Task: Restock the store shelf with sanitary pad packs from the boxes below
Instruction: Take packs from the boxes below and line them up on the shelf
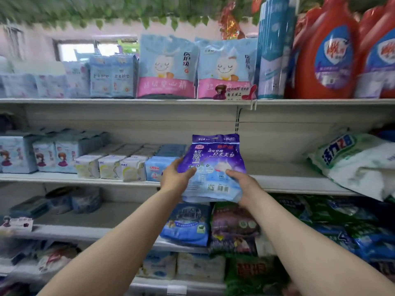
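Head view: both hands, left hand [174,178] and right hand [245,186], grip purple pad pack [213,161] between them.

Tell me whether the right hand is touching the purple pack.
Touching. The head view shows the right hand gripping the purple pack at its lower right corner, thumb lying on the front; the left hand holds the other side.

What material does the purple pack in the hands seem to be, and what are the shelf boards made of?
The purple pack looks like thin, glossy plastic film: it shines, bends and creases where the left hand and right hand grip it. The shelf board seems to be painted sheet metal, off-white with a dull finish and a thin, straight folded front edge, though the blurred picture leaves this uncertain.
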Motion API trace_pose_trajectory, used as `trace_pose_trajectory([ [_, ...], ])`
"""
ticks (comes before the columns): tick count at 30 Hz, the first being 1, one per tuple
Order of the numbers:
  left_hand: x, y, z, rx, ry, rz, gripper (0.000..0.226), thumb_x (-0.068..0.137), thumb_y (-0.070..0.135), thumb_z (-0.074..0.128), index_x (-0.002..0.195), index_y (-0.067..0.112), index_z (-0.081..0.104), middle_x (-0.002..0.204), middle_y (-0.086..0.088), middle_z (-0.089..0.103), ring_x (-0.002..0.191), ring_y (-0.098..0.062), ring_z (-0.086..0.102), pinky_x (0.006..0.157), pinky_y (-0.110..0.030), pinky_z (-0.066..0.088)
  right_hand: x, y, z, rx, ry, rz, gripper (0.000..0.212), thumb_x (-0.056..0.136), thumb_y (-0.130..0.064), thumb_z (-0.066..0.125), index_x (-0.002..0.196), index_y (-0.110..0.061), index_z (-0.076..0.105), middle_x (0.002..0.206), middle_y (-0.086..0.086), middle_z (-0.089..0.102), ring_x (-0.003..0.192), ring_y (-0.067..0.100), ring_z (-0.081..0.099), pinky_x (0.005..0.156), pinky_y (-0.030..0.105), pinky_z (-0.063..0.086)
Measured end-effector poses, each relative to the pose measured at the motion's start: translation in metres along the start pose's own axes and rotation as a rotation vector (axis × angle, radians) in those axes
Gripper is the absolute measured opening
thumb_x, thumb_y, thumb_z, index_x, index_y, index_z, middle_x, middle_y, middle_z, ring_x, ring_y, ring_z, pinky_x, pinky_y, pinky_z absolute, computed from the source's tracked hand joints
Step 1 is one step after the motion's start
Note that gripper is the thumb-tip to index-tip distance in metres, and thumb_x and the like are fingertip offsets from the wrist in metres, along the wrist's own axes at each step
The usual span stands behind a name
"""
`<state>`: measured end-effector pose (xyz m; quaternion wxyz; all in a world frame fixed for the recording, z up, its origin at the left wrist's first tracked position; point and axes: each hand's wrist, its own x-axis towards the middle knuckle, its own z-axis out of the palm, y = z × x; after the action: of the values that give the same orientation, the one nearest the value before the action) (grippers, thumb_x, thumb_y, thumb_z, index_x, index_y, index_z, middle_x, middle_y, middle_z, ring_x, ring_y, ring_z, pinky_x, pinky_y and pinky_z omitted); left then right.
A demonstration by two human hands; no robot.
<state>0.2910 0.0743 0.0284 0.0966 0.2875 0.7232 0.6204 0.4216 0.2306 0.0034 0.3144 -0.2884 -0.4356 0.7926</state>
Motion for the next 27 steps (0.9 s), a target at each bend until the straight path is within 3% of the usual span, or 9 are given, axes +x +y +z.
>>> trace_pose_trajectory([
  [1,0.0,0.005,0.005,0.001,-0.013,0.036,0.06,0.083,0.042,0.078,0.138,0.032,0.055,0.127,0.007,0.062,0.121,-0.023,0.058,0.106,-0.047,0.046,0.001,-0.004,0.002,-0.001,0.014,-0.027,0.091,0.045,-0.014,0.096,0.128,-0.001,0.059,0.108,0.024,0.072,0.089,0.044,0.072,0.067,0.058,0.057],
  [4,-0.005,0.021,0.021,-0.077,-0.105,0.064,0.053,0.087,0.04,0.075,0.136,0.031,0.058,0.13,0.002,0.059,0.124,-0.02,0.055,0.108,-0.042,0.044,-0.02,-0.017,0.017,-0.068,0.122,-0.121,0.052,0.07,-0.008,0.087,0.115,0.0,0.063,0.095,0.023,0.074,0.08,0.041,0.074,0.071,0.062,0.058],
  [7,-0.008,0.03,0.035,-0.156,-0.213,-0.001,0.063,0.085,0.049,0.074,0.142,0.032,0.052,0.135,-0.004,0.052,0.119,-0.02,0.054,0.105,-0.041,0.045,-0.033,-0.021,0.031,-0.198,0.147,-0.253,0.021,0.079,-0.01,0.081,0.094,-0.009,0.065,0.086,0.014,0.073,0.084,0.034,0.072,0.083,0.053,0.059],
  [9,-0.009,0.035,0.039,-0.221,-0.276,-0.047,0.078,0.078,0.058,0.075,0.147,0.033,0.046,0.138,-0.002,0.051,0.118,-0.019,0.053,0.103,-0.039,0.046,-0.042,-0.02,0.041,-0.254,0.052,-0.305,0.013,0.083,-0.018,0.079,0.092,-0.016,0.069,0.087,0.009,0.075,0.087,0.031,0.072,0.087,0.047,0.059],
  [11,-0.007,0.034,0.042,-0.326,-0.333,-0.107,0.093,0.068,0.065,0.079,0.147,0.031,0.045,0.14,-0.001,0.056,0.119,-0.019,0.058,0.103,-0.039,0.048,-0.046,-0.019,0.048,-0.293,-0.063,-0.355,0.02,0.085,-0.03,0.074,0.099,-0.016,0.076,0.095,0.007,0.078,0.095,0.029,0.072,0.091,0.045,0.057],
  [15,-0.008,0.036,0.04,-0.52,-0.402,-0.193,0.062,0.076,0.049,0.08,0.128,0.021,0.061,0.113,-0.006,0.074,0.103,-0.025,0.071,0.079,-0.034,0.059,-0.052,-0.014,0.048,-0.346,-0.105,-0.33,0.03,0.093,-0.035,0.054,0.084,-0.015,0.075,0.081,0.003,0.075,0.087,0.023,0.065,0.078,0.036,0.048],
  [19,-0.007,0.034,0.036,-0.654,-0.36,-0.289,0.059,0.073,0.032,0.086,0.124,0.011,0.064,0.111,-0.011,0.074,0.102,-0.028,0.072,0.072,-0.037,0.061,-0.052,-0.01,0.048,-0.367,-0.114,-0.372,0.044,0.075,-0.046,0.056,0.105,-0.02,0.075,0.107,0.011,0.074,0.103,0.028,0.068,0.094,0.047,0.053],
  [24,-0.003,0.032,0.031,-0.639,-0.28,-0.341,0.051,0.082,-0.001,0.073,0.129,0.006,0.056,0.111,-0.017,0.071,0.091,-0.032,0.069,0.065,-0.042,0.058,-0.058,-0.013,0.047,-0.249,-0.124,-0.353,0.055,0.07,-0.034,0.058,0.122,-0.019,0.053,0.117,0.014,0.07,0.103,0.027,0.07,0.087,0.046,0.057],
  [27,-0.003,0.026,0.026,-0.608,-0.273,-0.365,0.046,0.084,-0.003,0.069,0.127,0.007,0.056,0.109,-0.018,0.071,0.088,-0.033,0.069,0.062,-0.042,0.057,-0.052,-0.015,0.04,-0.248,-0.122,-0.368,0.045,0.091,-0.027,0.051,0.135,-0.019,0.045,0.115,0.012,0.072,0.106,0.025,0.07,0.096,0.047,0.054],
])
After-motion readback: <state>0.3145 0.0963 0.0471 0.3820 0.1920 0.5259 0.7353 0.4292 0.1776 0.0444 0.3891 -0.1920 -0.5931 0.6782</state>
